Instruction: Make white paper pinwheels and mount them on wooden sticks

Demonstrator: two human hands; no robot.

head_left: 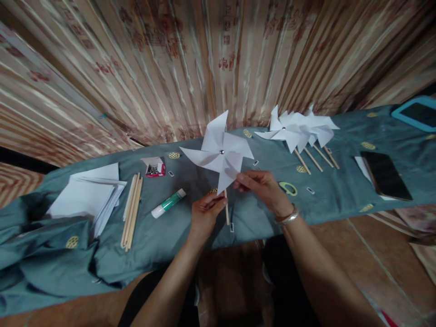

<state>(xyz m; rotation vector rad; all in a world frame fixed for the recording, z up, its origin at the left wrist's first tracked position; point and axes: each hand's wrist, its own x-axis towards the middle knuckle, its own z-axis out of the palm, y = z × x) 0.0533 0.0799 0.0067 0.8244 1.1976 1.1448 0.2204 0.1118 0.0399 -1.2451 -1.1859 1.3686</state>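
Note:
A white paper pinwheel (213, 156) with a silver pin at its centre stands over the middle of the cloth-covered table. My left hand (206, 211) grips its wooden stick (227, 213) just below the blades. With fingers pinched, my right hand (260, 186) holds the edge of the lower right blade. Left of my left hand lies a glue stick (168, 203) with a green label. Near my right hand are scissors (289, 188) with a pale green handle, partly hidden behind the hand.
Several finished pinwheels (299, 129) lie overlapped at the back right. A small red box of pins (155, 169), wooden sticks (132, 213) and white paper sheets (85, 195) are at left. A dark phone (386, 175) and a blue-framed tablet (417, 113) lie at right. Curtains (204, 68) hang behind.

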